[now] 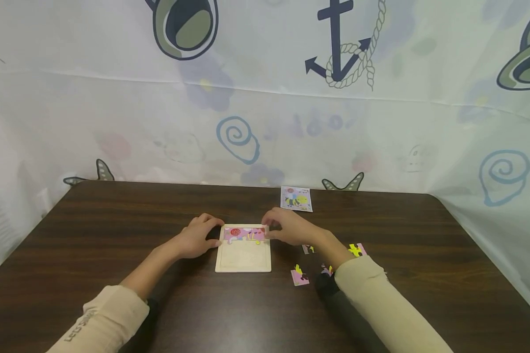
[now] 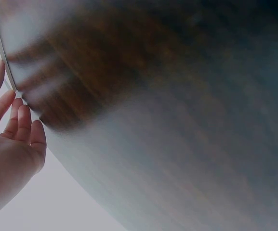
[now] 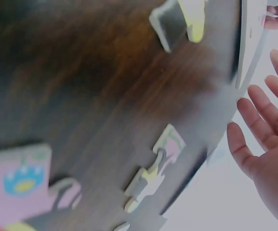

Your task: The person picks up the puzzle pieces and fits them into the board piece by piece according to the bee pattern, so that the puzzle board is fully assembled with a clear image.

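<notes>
Fingers relaxed, your left hand (image 1: 197,238) touches the left edge of the square pale-wood tray (image 1: 243,259) on the brown wood-grain table (image 1: 229,314); your right hand (image 1: 291,227), fingers loosely bent, touches its far right corner. Pink jigsaw pieces (image 1: 246,234) line its far edge.

My head camera shows me a big, dark brown table (image 1: 92,220) under the fingers (image 1: 271,216). I can see wood lines on it, and its far corners are round. A soft shine (image 1: 243,306) lies on the near side of the fingers. Behind them, I see a pale cloth (image 1: 282,110) hanging like a wall, with a long fold running across. High above the fingers is a dark blue anchor (image 1: 335,39) with a rope (image 1: 371,54). One blue swirly shell (image 1: 237,139) is behind them, and another is far to their right.
</notes>
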The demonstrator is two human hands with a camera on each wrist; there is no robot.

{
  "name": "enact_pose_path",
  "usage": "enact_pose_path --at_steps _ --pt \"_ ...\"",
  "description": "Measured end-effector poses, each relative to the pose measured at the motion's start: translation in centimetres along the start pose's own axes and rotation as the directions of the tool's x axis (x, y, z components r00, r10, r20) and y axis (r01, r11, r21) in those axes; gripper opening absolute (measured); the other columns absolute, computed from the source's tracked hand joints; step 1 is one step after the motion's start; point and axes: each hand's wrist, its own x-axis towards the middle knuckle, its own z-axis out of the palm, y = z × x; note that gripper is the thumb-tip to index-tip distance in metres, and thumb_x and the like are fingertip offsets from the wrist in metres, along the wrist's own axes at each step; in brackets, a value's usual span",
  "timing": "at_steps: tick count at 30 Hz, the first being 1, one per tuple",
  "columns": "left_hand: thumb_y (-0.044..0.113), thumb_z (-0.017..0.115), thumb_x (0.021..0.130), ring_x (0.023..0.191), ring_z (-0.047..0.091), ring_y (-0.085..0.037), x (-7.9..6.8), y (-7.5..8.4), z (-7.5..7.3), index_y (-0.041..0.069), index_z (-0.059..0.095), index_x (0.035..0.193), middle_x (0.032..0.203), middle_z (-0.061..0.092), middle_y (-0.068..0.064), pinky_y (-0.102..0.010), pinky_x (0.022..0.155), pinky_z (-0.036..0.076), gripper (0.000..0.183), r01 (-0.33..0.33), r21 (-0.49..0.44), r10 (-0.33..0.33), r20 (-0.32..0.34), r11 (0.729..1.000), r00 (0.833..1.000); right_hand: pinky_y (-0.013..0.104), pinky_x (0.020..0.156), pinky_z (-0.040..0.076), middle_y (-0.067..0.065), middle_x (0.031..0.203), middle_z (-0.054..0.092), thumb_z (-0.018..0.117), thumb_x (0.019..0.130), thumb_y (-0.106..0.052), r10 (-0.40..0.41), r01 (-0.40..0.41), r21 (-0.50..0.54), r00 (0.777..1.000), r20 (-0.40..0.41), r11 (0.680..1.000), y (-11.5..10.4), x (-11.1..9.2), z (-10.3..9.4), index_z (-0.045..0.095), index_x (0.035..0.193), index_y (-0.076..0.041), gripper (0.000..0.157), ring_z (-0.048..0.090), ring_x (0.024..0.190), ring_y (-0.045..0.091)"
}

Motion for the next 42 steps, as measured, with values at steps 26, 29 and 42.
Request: enact_pose_path --at_steps 26,29,42 --pt "0.015 0.062 0.087 0.114 0.037 -0.041 0.1 -0.3 0.1 0.0 0.047 0.127 0.124 0.041 -0.022 -0.062 0.087 0.03 0.045 -0.007 -0.003 0.007 -0.005 1.0 1.0 0.036 0.086 0.044 0.009 0.102 0.061 0.067 0.084 -0.016 0.009 -0.009 -0.004 1.0 0.0 1.0 3.0 -3.3 -2.5 0.061 0.105 -0.001 0.027 0.057 0.097 0.022" --pt "0.015 0.062 0.087 0.113 0.037 -0.041 0.1 -0.3 0.1 0.0 0.047 0.127 0.124 0.041 -0.022 -0.062 0.088 0.031 0.045 -0.006 -0.004 0.006 -0.007 1.0 1.0 0.038 0.085 0.044 0.008 0.101 0.061 0.068 0.083 -0.016 0.029 -0.029 0.003 0.999 0.017 1.0 3.4 -3.9 -2.8 0.062 0.103 -0.001 0.026 0.057 0.096 0.022" --pt "0.016 0.062 0.088 0.113 0.037 -0.04 0.1 -0.3 0.2 0.001 0.047 0.127 0.124 0.041 -0.022 -0.061 0.088 0.03 0.045 0.0 -0.002 0.0 -0.006 1.0 1.0 0.038 0.082 0.045 0.006 0.099 0.059 0.069 0.081 -0.008 0.096 -0.097 0.008 0.993 0.063 0.995 5.3 -6.7 -3.2 0.063 0.1 -0.002 0.021 0.055 0.094 0.025"
